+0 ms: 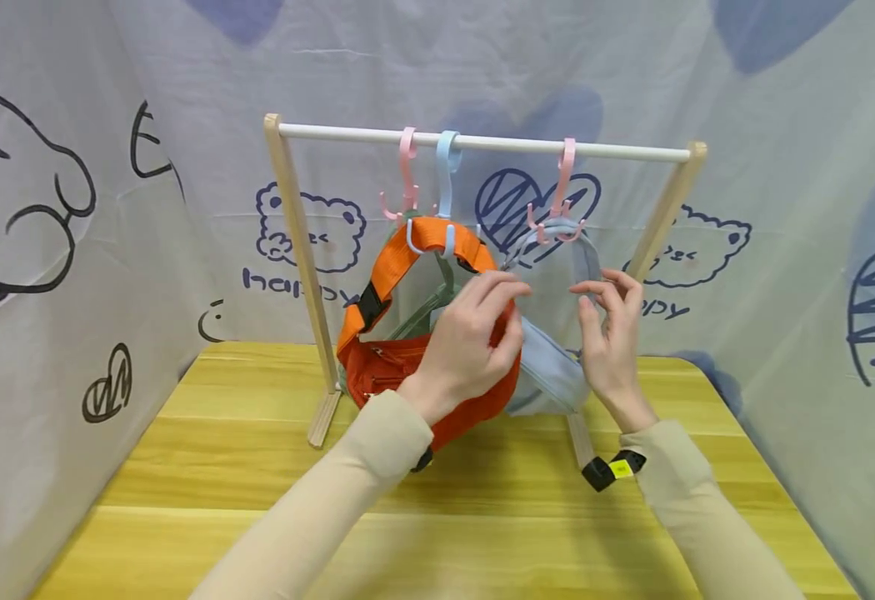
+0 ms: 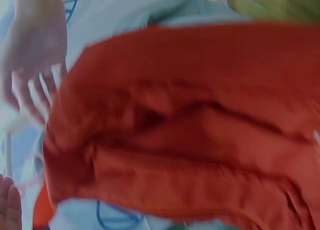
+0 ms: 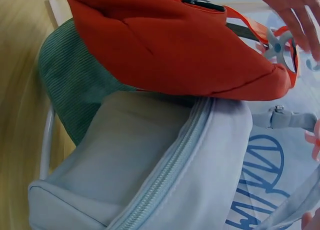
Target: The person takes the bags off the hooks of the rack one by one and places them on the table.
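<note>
An orange-red waist bag [image 1: 475,412] hangs by its orange strap from a light blue hook [image 1: 446,179]. My left hand [image 1: 475,337] is in front of this bag, fingers loosely bent and holding nothing. To its right, a light blue bag [image 1: 550,367] hangs by its strap from a pink hook [image 1: 563,187]. My right hand [image 1: 612,337] is beside that strap, its fingers relaxed and apart from the thumb. Partly hidden behind the orange-red bag is a green corduroy bag [image 3: 75,75]. In the right wrist view, the light blue bag's zipper [image 3: 165,170] shows close up.
A rack with a white rod [image 1: 505,145] and wooden legs [image 1: 298,250] stands on the wood-grain table [image 1: 257,500]. Another pink hook [image 1: 407,171] hangs left of the blue one. Printed cloth [image 1: 205,167] surrounds the table at the back and sides.
</note>
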Available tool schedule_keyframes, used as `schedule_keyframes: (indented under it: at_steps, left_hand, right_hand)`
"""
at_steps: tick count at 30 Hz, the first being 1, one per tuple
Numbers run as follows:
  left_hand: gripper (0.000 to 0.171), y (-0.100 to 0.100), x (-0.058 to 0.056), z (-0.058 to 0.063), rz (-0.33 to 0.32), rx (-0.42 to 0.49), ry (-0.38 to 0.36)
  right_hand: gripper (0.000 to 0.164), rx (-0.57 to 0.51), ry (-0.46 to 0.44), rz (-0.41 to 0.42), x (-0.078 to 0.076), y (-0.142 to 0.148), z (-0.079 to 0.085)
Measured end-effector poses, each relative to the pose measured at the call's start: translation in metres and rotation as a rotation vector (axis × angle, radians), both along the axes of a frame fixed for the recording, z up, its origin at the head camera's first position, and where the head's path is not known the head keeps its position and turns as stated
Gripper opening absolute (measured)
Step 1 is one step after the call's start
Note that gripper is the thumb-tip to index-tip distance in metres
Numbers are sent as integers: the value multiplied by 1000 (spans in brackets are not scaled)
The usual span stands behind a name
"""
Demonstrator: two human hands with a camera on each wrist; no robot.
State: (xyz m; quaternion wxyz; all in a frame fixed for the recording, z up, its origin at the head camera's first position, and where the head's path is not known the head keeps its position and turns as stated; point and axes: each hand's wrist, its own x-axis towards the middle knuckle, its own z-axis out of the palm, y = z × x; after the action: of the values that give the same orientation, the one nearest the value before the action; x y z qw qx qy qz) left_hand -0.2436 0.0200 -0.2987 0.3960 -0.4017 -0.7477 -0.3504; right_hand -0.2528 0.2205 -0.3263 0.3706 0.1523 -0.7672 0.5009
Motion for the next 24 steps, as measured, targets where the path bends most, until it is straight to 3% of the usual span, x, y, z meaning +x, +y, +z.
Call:
schedule_keyframes:
  at_steps: [4,10,17,24]
  left_hand:
    - [30,23,2,-3,-7,-59,-84]
    - [39,41,1,-10,11,-66,-198]
    - [44,38,-1,-14,85,-33,-260]
    - [47,24,-8,-14,128,-8,-326]
  right_hand:
    - [31,-19,-20,-7,-5,4,1]
    - [33,-40,-48,6,-11,7,5]
    - [36,-111,-68,77,-17,7,10]
    - [45,-83,-215,82,-21,13,13]
